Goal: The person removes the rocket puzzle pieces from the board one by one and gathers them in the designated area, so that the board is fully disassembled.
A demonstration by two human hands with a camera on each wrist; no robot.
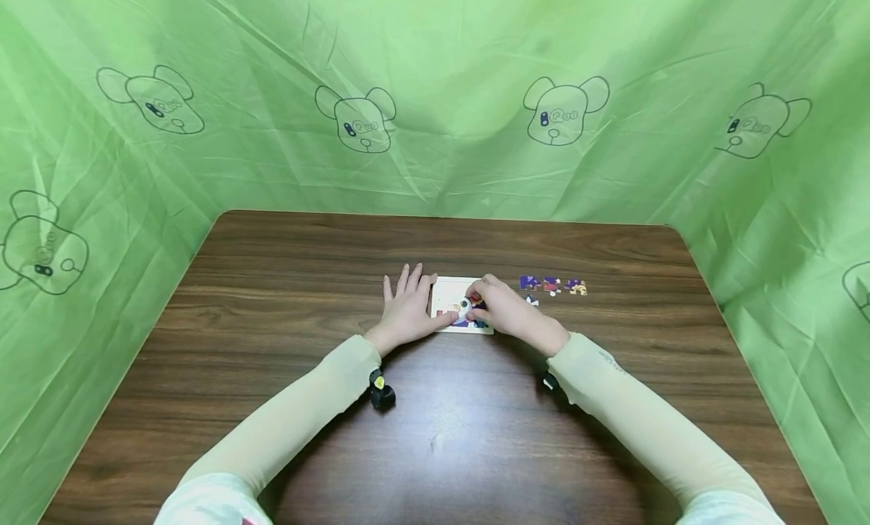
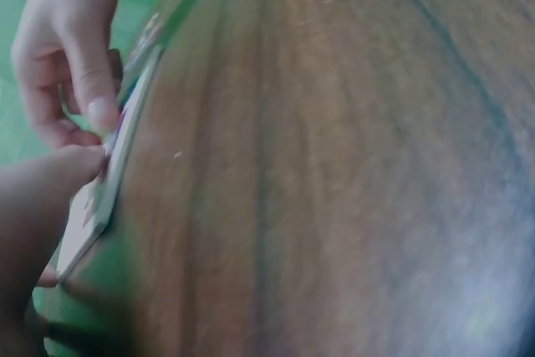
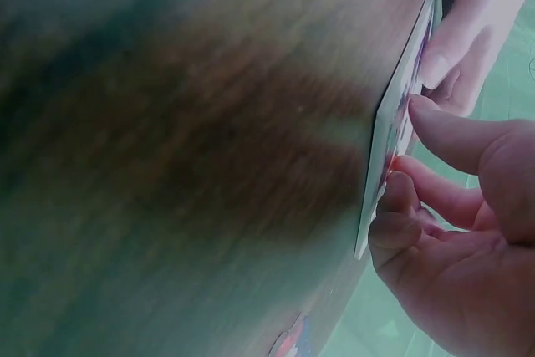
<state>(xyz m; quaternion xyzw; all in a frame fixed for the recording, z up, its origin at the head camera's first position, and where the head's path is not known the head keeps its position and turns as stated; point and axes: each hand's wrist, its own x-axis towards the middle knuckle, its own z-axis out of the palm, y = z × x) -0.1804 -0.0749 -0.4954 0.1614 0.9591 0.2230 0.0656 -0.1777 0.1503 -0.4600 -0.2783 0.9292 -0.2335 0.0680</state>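
Observation:
A flat puzzle board point(image 1: 445, 289) with a pale rim lies on the table, its lower part filled with coloured picture pieces. My left hand point(image 1: 408, 311) rests at the board's left side with fingers spread on the table, its thumb reaching over the lower part of the board. From the right, my right hand point(image 1: 506, 310) curls thumb and fingertips around a white puzzle piece point(image 1: 464, 306) with a dark spot, low over the board. In the right wrist view the right thumb and fingers are at the board's surface point(image 3: 378, 144), hiding most of the piece.
Several loose puzzle pieces point(image 1: 551, 285) lie on the brown wooden table point(image 1: 306, 283) to the right of the board, one close behind my right wrist. Green cloth point(image 1: 448, 177) with printed mouse-like heads hangs around the table's back and sides.

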